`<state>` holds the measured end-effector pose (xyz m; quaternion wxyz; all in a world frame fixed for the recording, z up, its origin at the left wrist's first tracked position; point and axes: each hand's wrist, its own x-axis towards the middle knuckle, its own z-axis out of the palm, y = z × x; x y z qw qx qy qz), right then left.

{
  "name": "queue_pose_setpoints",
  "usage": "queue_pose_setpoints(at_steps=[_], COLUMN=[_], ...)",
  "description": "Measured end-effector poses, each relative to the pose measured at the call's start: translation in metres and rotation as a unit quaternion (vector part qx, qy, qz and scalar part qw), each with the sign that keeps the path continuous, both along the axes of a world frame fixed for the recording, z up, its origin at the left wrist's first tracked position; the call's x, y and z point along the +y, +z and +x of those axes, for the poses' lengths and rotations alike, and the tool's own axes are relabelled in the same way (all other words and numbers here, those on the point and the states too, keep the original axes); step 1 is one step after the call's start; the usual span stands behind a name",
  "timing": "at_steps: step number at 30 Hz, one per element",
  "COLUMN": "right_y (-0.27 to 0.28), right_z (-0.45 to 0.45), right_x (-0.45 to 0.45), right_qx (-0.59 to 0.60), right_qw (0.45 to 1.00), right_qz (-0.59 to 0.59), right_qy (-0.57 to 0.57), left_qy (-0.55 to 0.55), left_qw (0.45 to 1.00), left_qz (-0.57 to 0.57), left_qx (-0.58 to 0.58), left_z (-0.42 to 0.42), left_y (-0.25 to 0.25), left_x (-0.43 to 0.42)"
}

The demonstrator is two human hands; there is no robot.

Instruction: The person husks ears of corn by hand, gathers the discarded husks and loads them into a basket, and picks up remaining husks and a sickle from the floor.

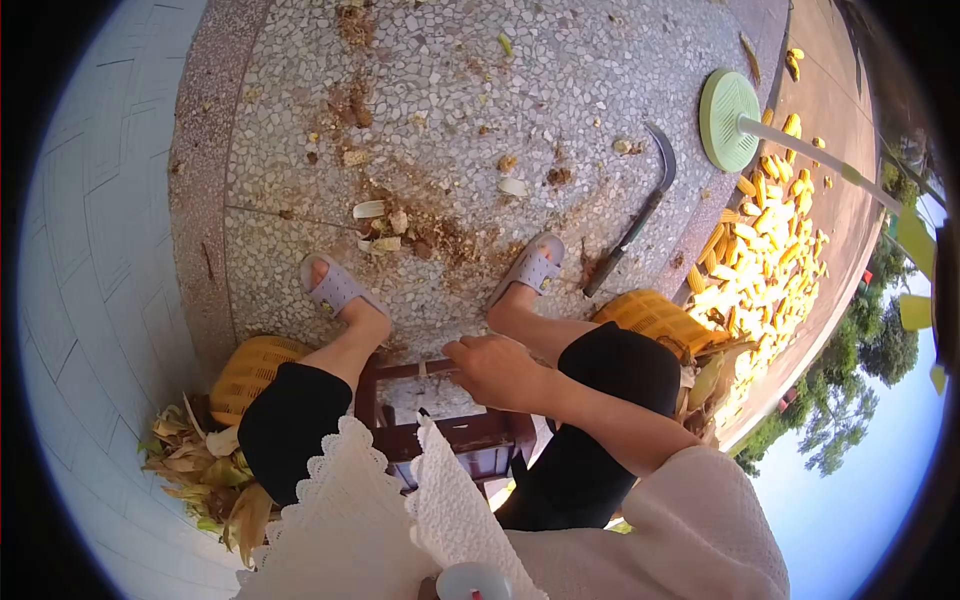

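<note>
My right hand (492, 372) is held between my knees, above a dark red wooden stool (480, 430). Its fingers are curled together, and whatever they may hold is hidden. No part of my left hand shows. In front of my slippered feet, bits of husk and brown crumbs (420, 225) lie scattered on the speckled floor (430, 100). A sickle (645, 210) with a curved blade rests on the floor beyond my right foot, its handle end nearer to me.
Yellow baskets stand beside my left leg (255, 378) and right leg (655, 318), with husks (235, 480) at the left. Many corn cobs (765, 250) lie at the right. A green round base (728, 120) carries a pole. A pale tiled wall (100, 250) is at the left.
</note>
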<state>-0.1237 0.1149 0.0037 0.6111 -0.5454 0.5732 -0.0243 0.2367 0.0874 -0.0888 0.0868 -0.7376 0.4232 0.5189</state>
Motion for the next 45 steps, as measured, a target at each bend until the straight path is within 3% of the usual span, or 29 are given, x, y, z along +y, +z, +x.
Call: queue_pose_setpoints(at_steps=[3, 4, 5, 6, 8, 10, 12, 14, 16, 20, 24, 27, 29, 32, 34, 35, 36, 37, 39, 42, 44, 45], right_y=[0.029, 0.039, 0.043, 0.043, 0.025, -0.011, -0.083, -0.194, -0.244, -0.277, -0.322, -0.260, -0.253, -0.142, -0.079, -0.044, -0.001, 0.044, 0.108, 0.174, 0.210, 0.227], right_z=[-0.026, -0.046, -0.065, -0.083, -0.124, -0.159, -0.183, -0.202, -0.218, -0.222, -0.204, -0.193, -0.182, -0.152, -0.126, -0.119, -0.120, -0.127, -0.127, -0.124, -0.130, -0.136], right_x=[-0.014, -0.020, -0.022, -0.018, 0.007, 0.044, 0.111, 0.220, 0.269, 0.256, 0.255, 0.188, 0.193, 0.167, 0.176, 0.176, 0.163, 0.146, 0.131, 0.129, 0.124, 0.114], right_qx=[-0.026, -0.101, -0.174, -0.251, -0.258, -0.120, -0.014, 0.214, 0.413, 0.308, 0.305, 0.314, 0.275, 0.207, 0.153, 0.105, -0.009, -0.100, -0.137, -0.141, -0.045, -0.049], right_qw=[0.999, 0.980, 0.938, 0.848, 0.725, 0.683, 0.658, 0.700, 0.718, 0.679, 0.656, 0.711, 0.728, 0.763, 0.761, 0.759, 0.680, 0.644, 0.639, 0.687, 0.793, 0.807], right_qz=[-0.019, 0.025, 0.063, 0.146, 0.162, 0.141, 0.135, 0.147, 0.228, 0.328, 0.232, 0.139, 0.178, 0.233, 0.249, 0.247, 0.292, 0.312, 0.353, 0.326, 0.263, 0.252], right_qy=[-0.036, -0.167, -0.294, -0.444, -0.618, -0.707, -0.741, -0.665, -0.512, -0.579, -0.650, -0.613, -0.603, -0.566, -0.580, -0.594, -0.672, -0.691, -0.670, -0.634, -0.548, -0.532], left_qy=[0.168, 0.220, 0.263, 0.302, 0.359, 0.395, 0.412, 0.418, 0.420, 0.411, 0.424, 0.447, 0.480, 0.484, 0.415, 0.353, 0.277, 0.215, 0.141, 0.146, 0.191, 0.210], left_qw=[0.983, 0.971, 0.959, 0.946, 0.924, 0.908, 0.899, 0.894, 0.890, 0.892, 0.887, 0.876, 0.866, 0.868, 0.906, 0.933, 0.960, 0.976, 0.983, 0.957, 0.941, 0.940], left_qz=[-0.010, -0.012, -0.013, -0.020, -0.040, -0.060, -0.077, -0.088, -0.095, -0.089, -0.058, -0.046, -0.080, -0.065, -0.034, -0.016, 0.009, 0.036, 0.103, 0.203, 0.225, 0.219], left_qx=[0.073, 0.092, 0.103, 0.114, 0.122, 0.125, 0.129, 0.138, 0.148, 0.163, 0.171, 0.177, 0.118, 0.093, 0.080, 0.066, 0.041, 0.013, -0.064, -0.148, -0.164, -0.157], left_z=[-0.091, -0.117, -0.136, -0.156, -0.180, -0.190, -0.197, -0.196, -0.200, -0.200, -0.196, -0.197, -0.206, -0.206, -0.194, -0.174, -0.146, -0.113, -0.035, 0.042, 0.056, 0.056], left_y=[-0.041, -0.053, -0.064, -0.073, -0.087, -0.096, -0.101, -0.105, -0.109, -0.116, -0.124, -0.120, -0.109, -0.073, -0.038, -0.009, 0.038, 0.091, 0.217, 0.365, 0.407, 0.423], left_x=[-0.004, -0.005, -0.011, -0.010, -0.014, -0.020, -0.021, -0.019, -0.016, -0.007, 0.001, -0.003, -0.010, -0.018, -0.015, -0.010, -0.002, 0.010, 0.047, 0.096, 0.118, 0.129])
